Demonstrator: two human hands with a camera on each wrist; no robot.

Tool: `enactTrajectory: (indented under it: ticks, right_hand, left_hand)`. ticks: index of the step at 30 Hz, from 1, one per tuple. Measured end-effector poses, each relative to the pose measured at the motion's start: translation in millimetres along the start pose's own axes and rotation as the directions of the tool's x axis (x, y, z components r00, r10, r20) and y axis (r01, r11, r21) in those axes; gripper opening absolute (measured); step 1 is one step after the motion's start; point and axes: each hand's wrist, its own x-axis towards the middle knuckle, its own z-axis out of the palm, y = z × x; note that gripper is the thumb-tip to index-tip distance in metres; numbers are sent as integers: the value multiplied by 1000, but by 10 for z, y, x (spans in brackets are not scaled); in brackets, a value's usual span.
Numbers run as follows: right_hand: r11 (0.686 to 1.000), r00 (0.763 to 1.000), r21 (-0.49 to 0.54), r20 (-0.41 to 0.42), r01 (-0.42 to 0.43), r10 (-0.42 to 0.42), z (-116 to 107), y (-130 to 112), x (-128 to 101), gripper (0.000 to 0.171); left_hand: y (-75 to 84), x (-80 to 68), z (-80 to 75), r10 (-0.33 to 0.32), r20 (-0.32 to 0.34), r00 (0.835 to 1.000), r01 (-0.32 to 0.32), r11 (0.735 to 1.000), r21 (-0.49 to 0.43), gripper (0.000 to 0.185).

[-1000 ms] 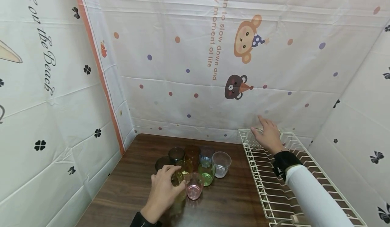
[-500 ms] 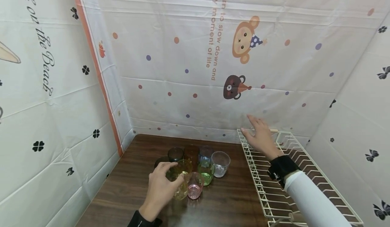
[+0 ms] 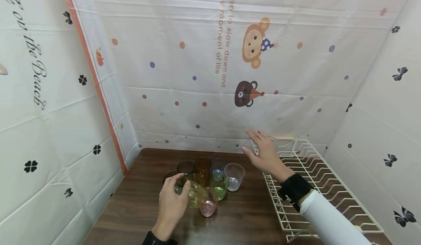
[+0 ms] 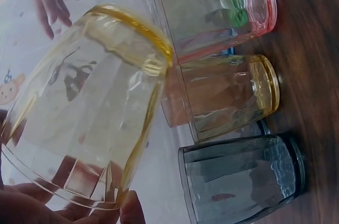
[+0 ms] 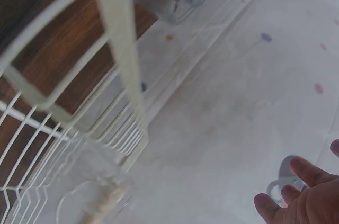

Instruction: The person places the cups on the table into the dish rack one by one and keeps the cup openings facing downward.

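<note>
- Left hand [image 3: 171, 201]: fingers curled round a tilted yellow glass [image 3: 197, 196], held at its rim above the table [image 3: 131, 208].
- Pink glass [image 3: 208, 208]: upright, 3 o'clock from that hand.
- Green glass [image 3: 219, 187], clear glass [image 3: 234, 177]: upright, 2 o'clock.
- Right hand [image 3: 266, 157]: farther out at 2 o'clock, fingers spread, nothing held, over the 11 o'clock corner of the white rack [image 3: 345, 186].

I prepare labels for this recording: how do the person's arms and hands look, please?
The left hand and right hand wear no gloves. Black bands circle both wrists; any markings on them are too small to read. The right sleeve is pale and plain; no left sleeve shows.
</note>
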Motion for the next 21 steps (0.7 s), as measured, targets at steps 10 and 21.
enactTrajectory:
  ticks: [10,21]
  right_hand:
    - [999,999,49,31,24,-25,78,-221,-57,69]
    - [992,999,123,51,5,-11,112,-424,-245,67]
  left_hand:
    - [33,44,22,1,-35,999,-4,994,-106,35]
    - [78,52,109,-57,82,995,76,964,-256,37]
